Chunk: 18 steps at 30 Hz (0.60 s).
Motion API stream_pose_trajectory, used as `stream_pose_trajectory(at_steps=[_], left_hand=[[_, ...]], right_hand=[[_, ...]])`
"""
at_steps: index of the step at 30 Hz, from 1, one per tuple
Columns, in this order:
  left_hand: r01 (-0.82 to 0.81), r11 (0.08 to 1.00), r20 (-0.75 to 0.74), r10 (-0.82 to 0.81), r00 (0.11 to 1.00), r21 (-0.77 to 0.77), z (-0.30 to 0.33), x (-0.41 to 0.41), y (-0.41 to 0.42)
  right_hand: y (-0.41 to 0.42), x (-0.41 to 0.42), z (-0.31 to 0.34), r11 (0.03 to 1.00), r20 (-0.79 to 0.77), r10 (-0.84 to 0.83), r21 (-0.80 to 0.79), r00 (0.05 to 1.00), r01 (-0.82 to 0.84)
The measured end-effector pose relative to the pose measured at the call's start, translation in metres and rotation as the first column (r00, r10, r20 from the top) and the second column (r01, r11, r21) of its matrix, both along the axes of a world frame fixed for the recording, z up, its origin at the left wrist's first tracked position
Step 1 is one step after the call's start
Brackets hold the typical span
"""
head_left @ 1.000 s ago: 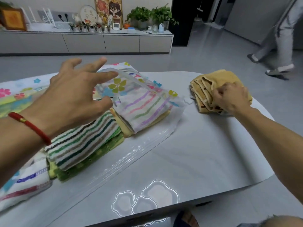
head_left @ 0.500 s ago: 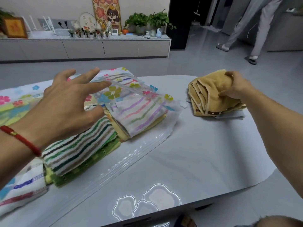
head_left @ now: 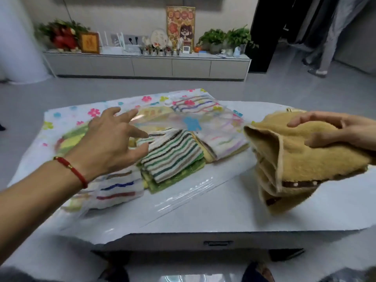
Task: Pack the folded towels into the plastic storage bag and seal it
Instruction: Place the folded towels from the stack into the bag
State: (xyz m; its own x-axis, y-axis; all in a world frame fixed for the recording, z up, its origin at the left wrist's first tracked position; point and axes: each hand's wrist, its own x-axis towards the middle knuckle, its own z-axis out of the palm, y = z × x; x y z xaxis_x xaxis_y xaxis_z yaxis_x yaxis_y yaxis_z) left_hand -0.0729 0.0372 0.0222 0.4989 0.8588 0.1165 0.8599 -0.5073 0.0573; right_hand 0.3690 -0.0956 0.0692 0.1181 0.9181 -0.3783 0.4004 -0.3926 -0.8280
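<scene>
Head view: Several folded striped towels (head_left: 173, 153) are seen lying in the flowered plastic storage bag (head_left: 67, 119) on the white table (head_left: 223, 212), the clear upper sheet lifted over them. The left hand (head_left: 114, 143) is held above the stack, fingers spread, nothing grasped. The right hand (head_left: 335, 131) is closed around a folded yellow towel (head_left: 295, 159), carried in the air just right of the bag's mouth. Packing is judged partly done; this towel's insertion and the sealing are left.

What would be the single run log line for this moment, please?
step: bring towel to bag | right hand: holds folded yellow towel lifted | left hand: open over striped towels | plastic storage bag: unsealed
</scene>
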Motion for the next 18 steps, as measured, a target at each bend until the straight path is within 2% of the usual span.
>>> stream_pose_trajectory(at_steps=[2, 5, 7, 9, 12, 15, 16, 18], left_hand=[[-0.029, 0.998, -0.055, 0.026, 0.998, -0.063, -0.004, -0.029, -0.009], [-0.030, 0.992, -0.119, 0.015, 0.993, -0.125, -0.011, -0.064, -0.021], [-0.004, 0.994, -0.069, -0.004, 0.998, -0.109, -0.006, -0.074, -0.026], [-0.005, 0.999, 0.045, 0.007, 0.999, -0.054, 0.007, -0.075, -0.031], [-0.028, 0.999, 0.214, 0.018, 0.977, 0.041, 0.023, -0.075, -0.031], [-0.017, 0.997, 0.300, -0.007, 0.954, 0.077, 0.030, -0.080, -0.023], [-0.022, 0.996, 0.320, -0.006, 0.948, 0.086, 0.031, -0.082, -0.020], [-0.043, 0.994, 0.344, 0.007, 0.939, 0.098, 0.033, -0.082, -0.019]], right_hand=[[-0.003, -0.047, -0.007, 0.991, -0.023, 0.125, -0.037, 0.992, -0.126], [0.002, -0.125, -0.026, 0.960, -0.261, 0.225, -0.105, 0.939, -0.260], [0.016, -0.177, -0.035, 0.950, -0.348, 0.253, -0.087, 0.903, -0.300], [0.037, -0.227, -0.040, 0.965, -0.408, 0.227, -0.029, 0.884, -0.261], [0.072, -0.299, -0.048, 0.991, -0.549, 0.074, 0.134, 0.832, 0.001], [0.103, -0.366, -0.060, 0.918, -0.748, -0.069, 0.212, 0.660, 0.335], [0.111, -0.386, -0.064, 0.881, -0.820, -0.106, 0.185, 0.563, 0.436], [0.122, -0.418, -0.073, 0.830, -0.951, -0.131, 0.050, 0.281, 0.556]])
